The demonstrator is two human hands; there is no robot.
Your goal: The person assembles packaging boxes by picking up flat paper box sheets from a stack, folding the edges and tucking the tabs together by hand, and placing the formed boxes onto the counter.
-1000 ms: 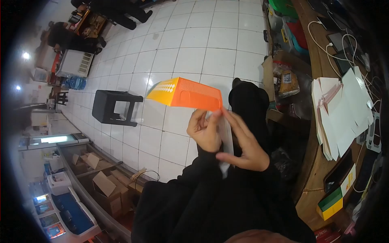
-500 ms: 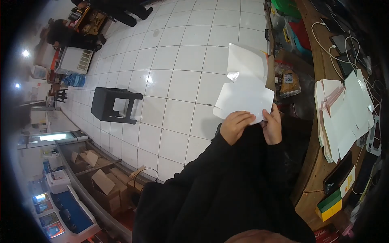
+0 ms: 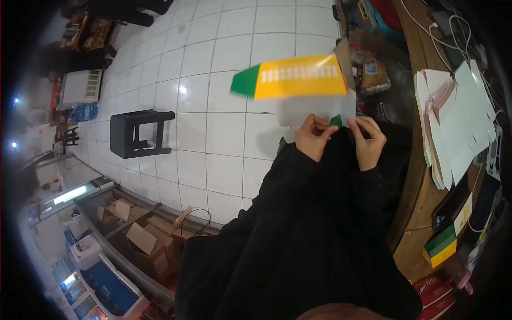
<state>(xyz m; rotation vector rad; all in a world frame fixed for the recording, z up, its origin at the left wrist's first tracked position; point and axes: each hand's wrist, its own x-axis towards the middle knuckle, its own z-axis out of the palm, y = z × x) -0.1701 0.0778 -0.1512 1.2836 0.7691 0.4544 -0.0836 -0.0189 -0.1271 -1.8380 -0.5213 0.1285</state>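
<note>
A carton blank (image 3: 300, 79) of thin card, yellow and green on the printed side and white on the other, is held in front of my lap. Its yellow panel with a green end stands up towards the far side, a bit blurred. My left hand (image 3: 313, 136) pinches the near edge beside a small green flap (image 3: 335, 121). Thumb and fingers of my right hand (image 3: 368, 141) are closed at the near right corner of the same card. White panel area shows between the hands and the yellow panel.
A stack of white card blanks (image 3: 461, 125) lies on the wooden table (image 3: 413, 213) at my right, with cables and a yellow-green carton (image 3: 441, 248). A black stool (image 3: 140, 133) stands on the tiled floor. Cardboard boxes (image 3: 146, 240) sit at lower left. People in dark clothes are at upper left.
The card has turned from its white side to show the yellow and green print, with one panel now raised. Both hands have moved slightly up and apart along its near edge.
</note>
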